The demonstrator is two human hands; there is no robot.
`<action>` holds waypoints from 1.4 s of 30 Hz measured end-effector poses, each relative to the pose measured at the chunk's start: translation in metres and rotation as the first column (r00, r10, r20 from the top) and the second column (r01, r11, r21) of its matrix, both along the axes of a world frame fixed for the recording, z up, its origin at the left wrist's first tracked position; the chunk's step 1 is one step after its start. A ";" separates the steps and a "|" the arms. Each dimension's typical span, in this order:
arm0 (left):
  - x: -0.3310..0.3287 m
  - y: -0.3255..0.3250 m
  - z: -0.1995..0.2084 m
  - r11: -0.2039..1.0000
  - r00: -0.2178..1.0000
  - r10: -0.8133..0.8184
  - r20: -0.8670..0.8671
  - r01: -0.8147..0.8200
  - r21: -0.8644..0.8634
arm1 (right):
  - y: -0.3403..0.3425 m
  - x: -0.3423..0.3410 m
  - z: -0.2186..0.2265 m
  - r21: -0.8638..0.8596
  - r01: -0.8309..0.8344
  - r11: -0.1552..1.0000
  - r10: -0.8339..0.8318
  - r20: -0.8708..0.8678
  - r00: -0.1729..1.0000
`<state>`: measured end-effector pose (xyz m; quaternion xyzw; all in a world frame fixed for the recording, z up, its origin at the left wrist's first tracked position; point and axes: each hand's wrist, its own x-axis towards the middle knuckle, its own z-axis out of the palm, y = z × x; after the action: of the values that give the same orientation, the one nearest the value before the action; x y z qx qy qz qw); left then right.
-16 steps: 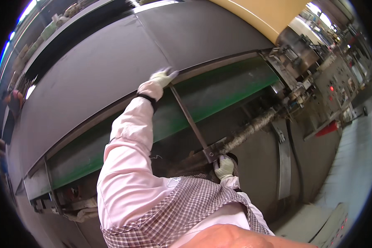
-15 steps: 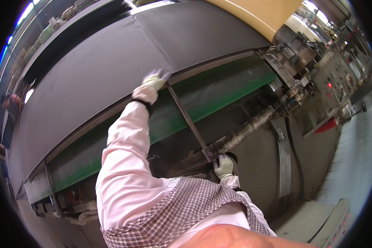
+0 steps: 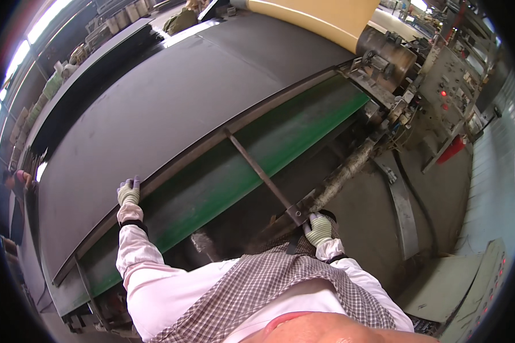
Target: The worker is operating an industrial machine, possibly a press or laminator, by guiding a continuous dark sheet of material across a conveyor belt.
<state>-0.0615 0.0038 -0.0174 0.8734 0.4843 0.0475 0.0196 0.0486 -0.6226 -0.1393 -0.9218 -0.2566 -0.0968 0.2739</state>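
My left hand (image 3: 128,191), in a striped glove with purple fingertips, lies with its fingers stretched out on the near edge of a wide dark sheet (image 3: 171,108). Beneath that edge runs a green belt (image 3: 257,146). My right hand (image 3: 319,227), gloved alike, is close to my body, beside the bolted lower end of a slanting metal bar (image 3: 257,166). Its fingers look curled against the frame there; what they grip is hidden.
A yellowish sheet (image 3: 320,17) curves over a roller (image 3: 395,54) at the far right. Beyond it stands a control panel (image 3: 443,86) with red lights. At the far left is another person (image 3: 18,183). A grey box (image 3: 440,286) sits at lower right.
My left hand has slid left and nearer along the sheet's edge, away from the top of the slanting bar. My right hand stays beside the bar's lower end. The view has shifted slightly.
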 end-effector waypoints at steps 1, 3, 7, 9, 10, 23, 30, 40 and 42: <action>0.012 -0.014 0.004 0.999 0.999 -0.035 -0.007 0.035 -0.012 | -0.002 -0.001 -0.002 -0.032 0.007 0.999 -0.007 0.005 1.000; 0.034 -0.036 0.014 0.994 0.995 -0.102 -0.019 0.101 -0.028 | -0.003 0.001 -0.004 -0.048 -0.002 0.999 0.001 -0.018 1.000; 0.080 -0.076 0.032 0.978 0.977 -0.203 -0.063 0.200 -0.050 | -0.003 0.001 -0.002 -0.027 -0.011 1.000 0.010 -0.040 0.999; 0.104 -0.096 0.040 0.969 0.966 -0.243 -0.090 0.238 -0.063 | -0.003 0.001 -0.004 -0.008 -0.019 1.000 0.018 -0.041 0.999; 0.116 -0.104 0.043 0.965 0.960 -0.260 -0.101 0.253 -0.074 | -0.003 0.002 -0.004 0.002 -0.019 1.000 0.019 -0.037 0.999; 0.270 -0.194 0.042 0.858 0.842 -0.512 -0.172 0.508 -0.071 | -0.006 0.003 0.005 0.101 -0.068 0.993 0.075 -0.060 0.995; 0.352 -0.255 0.055 0.809 0.787 -0.586 -0.190 0.559 -0.179 | -0.009 0.006 0.002 0.099 -0.071 0.993 0.077 -0.061 0.995; 0.327 -0.192 -0.003 0.694 0.722 -0.674 0.158 0.692 -0.198 | -0.007 0.007 0.008 0.017 -0.087 0.996 0.088 -0.115 0.989; 0.268 -0.126 -0.029 0.755 0.759 -0.650 0.020 0.649 -0.097 | -0.007 0.006 0.003 0.007 -0.094 0.996 0.094 -0.097 0.991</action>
<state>0.2063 -0.1222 -0.0468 0.9854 0.1531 0.0074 0.0740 0.0545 -0.6297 -0.1364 -0.9119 -0.2860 -0.0390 0.2917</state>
